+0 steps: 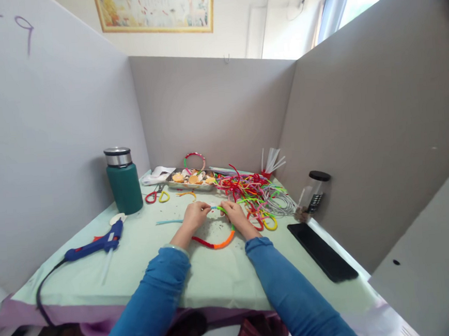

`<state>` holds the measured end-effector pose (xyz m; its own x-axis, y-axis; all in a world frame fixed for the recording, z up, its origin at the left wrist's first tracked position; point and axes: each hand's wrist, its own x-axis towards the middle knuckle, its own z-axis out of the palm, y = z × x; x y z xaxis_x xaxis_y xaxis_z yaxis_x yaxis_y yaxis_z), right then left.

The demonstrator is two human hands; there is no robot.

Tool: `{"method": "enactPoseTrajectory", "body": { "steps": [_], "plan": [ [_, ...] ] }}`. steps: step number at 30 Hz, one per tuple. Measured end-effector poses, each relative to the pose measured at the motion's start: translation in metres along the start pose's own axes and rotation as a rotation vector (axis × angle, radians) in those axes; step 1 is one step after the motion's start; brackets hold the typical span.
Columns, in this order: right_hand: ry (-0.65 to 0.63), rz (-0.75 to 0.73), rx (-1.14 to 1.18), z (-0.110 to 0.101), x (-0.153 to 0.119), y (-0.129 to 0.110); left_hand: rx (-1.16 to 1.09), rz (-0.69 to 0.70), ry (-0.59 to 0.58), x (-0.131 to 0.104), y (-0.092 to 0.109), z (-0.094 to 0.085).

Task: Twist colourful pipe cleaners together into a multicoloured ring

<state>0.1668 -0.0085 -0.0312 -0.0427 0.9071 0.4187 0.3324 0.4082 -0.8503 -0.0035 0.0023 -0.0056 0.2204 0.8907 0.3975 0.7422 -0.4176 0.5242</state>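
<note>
I have the left hand's grip [196,214] pinched, thumb to finger, on the pale blue stretch at the top of a thin, fuzzy ring banded in dark red, orange, green and light blue [217,246]. The right hand's grip [232,213] is closed on the bright green stretch just beside it, though its fingertips are partly hidden from me. The ring hangs between the two wrists over the middle of the bench [214,285], which wears a pale green cloth; I cannot tell whether its lower arc touches the cloth. A straight, pale blue fuzzy strand [169,222] sticks out past the left hand. I judge the ring very light and springy, its nap giving good friction but its shape easily bent, so I would hold it by the covered band close to the work and pinch softly. Farther out, a tangled heap of multicoloured fuzzy strands [241,187] lies beyond the right hand, next to a shallow metal tray [192,187] of orange and white pieces. A dark blue glue gun [93,248] lies well to the left, near a dark green bottle with a silver collar [125,188].
</note>
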Motion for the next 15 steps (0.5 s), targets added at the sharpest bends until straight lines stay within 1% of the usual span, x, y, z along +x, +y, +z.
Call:
{"method": "enactPoseTrajectory", "body": {
  "steps": [6,11,15],
  "plan": [
    [-0.024,-0.012,-0.002,0.001,-0.001,-0.006,-0.027,-0.013,-0.036,-0.001,0.000,0.000],
    [-0.022,0.030,0.021,0.001,-0.002,-0.011,-0.126,-0.086,-0.079,-0.001,0.000,0.000],
    [-0.041,0.037,0.047,0.001,-0.002,-0.011,-0.196,-0.118,-0.085,0.000,0.001,-0.001]
  ]
}}
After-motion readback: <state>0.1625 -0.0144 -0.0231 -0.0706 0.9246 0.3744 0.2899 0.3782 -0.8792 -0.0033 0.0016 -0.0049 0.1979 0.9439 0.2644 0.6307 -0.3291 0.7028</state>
